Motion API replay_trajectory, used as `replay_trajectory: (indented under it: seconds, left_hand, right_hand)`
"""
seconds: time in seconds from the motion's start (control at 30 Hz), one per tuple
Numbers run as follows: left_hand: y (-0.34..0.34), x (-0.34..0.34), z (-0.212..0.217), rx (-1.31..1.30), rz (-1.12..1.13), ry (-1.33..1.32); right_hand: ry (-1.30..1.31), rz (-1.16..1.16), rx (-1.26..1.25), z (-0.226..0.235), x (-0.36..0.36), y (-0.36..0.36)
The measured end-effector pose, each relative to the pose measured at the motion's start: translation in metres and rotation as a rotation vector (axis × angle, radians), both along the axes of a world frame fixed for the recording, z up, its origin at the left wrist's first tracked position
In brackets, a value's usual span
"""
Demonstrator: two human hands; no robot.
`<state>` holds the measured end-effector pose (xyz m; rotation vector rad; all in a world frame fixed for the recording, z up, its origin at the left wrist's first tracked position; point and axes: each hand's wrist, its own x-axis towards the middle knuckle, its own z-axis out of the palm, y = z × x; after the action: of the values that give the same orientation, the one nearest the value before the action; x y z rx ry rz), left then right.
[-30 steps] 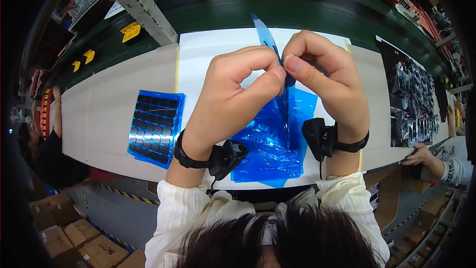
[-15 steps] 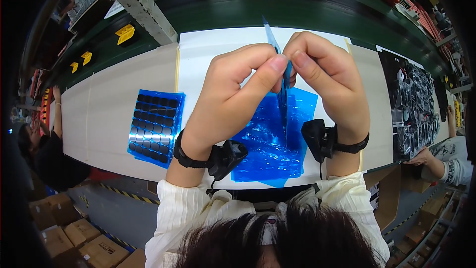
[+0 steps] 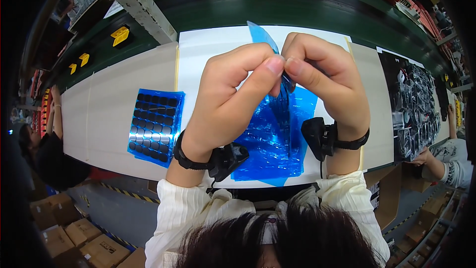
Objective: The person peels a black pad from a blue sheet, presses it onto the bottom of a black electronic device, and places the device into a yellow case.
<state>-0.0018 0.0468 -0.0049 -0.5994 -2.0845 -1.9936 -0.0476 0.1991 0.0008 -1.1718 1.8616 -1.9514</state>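
The blue sheet (image 3: 284,100) stands on edge above the blue film pile (image 3: 265,153), its upper corner curling out past the far side of that pile and its lower part hanging over it; whether the bottom edge touches the film is hard to tell. The left hand (image 3: 238,80) has a narrow grip, thumb and forefinger pinched on the sheet; the right hand (image 3: 331,77) pinches just beside it, at what looks like the same edge, though the fingertips hide the exact contact. The sheet looks thin, light and floppy, probably slick, quick to crease and apt to cling to its neighbours, so it seems best held lightly between thumb and fingertip pads, near an edge or corner. White paper (image 3: 204,44) lies beneath the pile, over the counter (image 3: 114,114). Left of the pile lies a stack of blue sheets bearing rows of black pads (image 3: 152,126). Well to its right are dark items in clear bags (image 3: 415,101), with a co-worker's hand (image 3: 422,157) at their near edge. Beyond the pile runs a dark green surface (image 3: 248,0), with yellow holders (image 3: 120,35) to the far left.
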Motion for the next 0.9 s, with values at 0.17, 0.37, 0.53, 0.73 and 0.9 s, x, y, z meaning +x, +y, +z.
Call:
replay_trajectory:
  seconds: [0.17, 0.37, 0.53, 0.73, 0.9]
  left_hand:
    - [-0.0014, 0.0011, 0.0032, 0.043, -0.050, -0.012]
    - [0.0021, 0.0018, 0.0046, 0.033, -0.010, 0.031]
    - [0.0022, 0.0016, 0.0010, 0.036, -0.025, 0.011]
    - [0.0015, 0.0048, 0.0060, 0.065, -0.089, -0.043]
    - [0.0022, 0.0045, 0.0087, 0.081, -0.135, -0.067]
  right_hand:
    - [-0.150, 0.052, -0.111, 0.0004, 0.0021, 0.0000]
    - [0.089, 0.035, -0.015, 0.0056, 0.0018, -0.0005]
    - [-0.034, 0.050, -0.018, 0.0055, 0.0032, 0.0008]
    - [-0.103, 0.100, -0.096, 0.0037, 0.0049, 0.0007]
    - [-0.085, 0.140, -0.108, 0.0001, -0.0002, 0.0045]
